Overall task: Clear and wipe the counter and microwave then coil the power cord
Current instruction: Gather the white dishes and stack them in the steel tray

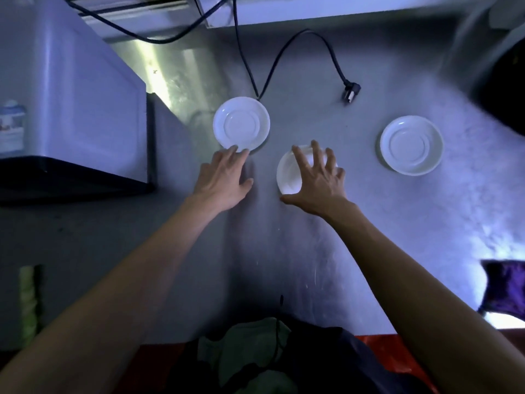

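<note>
Three white saucers lie on the grey counter. My left hand is flat with straight fingers, its fingertips touching the near rim of the left saucer. Over the middle saucer my right hand is spread, fingers slightly bent, covering its right half. The third saucer sits alone at the right. A black power cord loops across the back of the counter and ends in a plug. The microwave stands at the left.
A purple cloth lies at the counter's right front edge. A dark round vessel fills the back right corner. A white ledge runs along the back. A small labelled container shows at the far left.
</note>
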Demonstrator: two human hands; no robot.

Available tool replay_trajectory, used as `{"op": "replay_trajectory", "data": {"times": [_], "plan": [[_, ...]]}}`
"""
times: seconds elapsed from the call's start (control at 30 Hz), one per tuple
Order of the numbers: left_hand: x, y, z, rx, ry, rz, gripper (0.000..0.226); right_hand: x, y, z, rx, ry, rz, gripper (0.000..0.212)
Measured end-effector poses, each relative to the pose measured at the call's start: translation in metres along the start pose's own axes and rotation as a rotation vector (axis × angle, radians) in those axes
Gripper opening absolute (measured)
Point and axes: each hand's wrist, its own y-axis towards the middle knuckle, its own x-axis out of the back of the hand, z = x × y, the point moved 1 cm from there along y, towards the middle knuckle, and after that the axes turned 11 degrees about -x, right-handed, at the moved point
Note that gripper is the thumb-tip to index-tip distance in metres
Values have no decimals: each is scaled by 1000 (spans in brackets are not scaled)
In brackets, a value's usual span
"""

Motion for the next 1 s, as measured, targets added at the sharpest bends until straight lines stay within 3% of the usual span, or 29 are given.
{"op": "replay_trajectory", "data": {"times": [0.5,0.73,1.0], "plan": [[10,127,39,-19,64,46,108,22,77,22,56,-37,-42,118],[4,134,42,-35,36,90,117,21,85,22,43,-31,-13,120],[11,97,33,30,53,83,111,24,65,12,28,-36,12,119]]}}
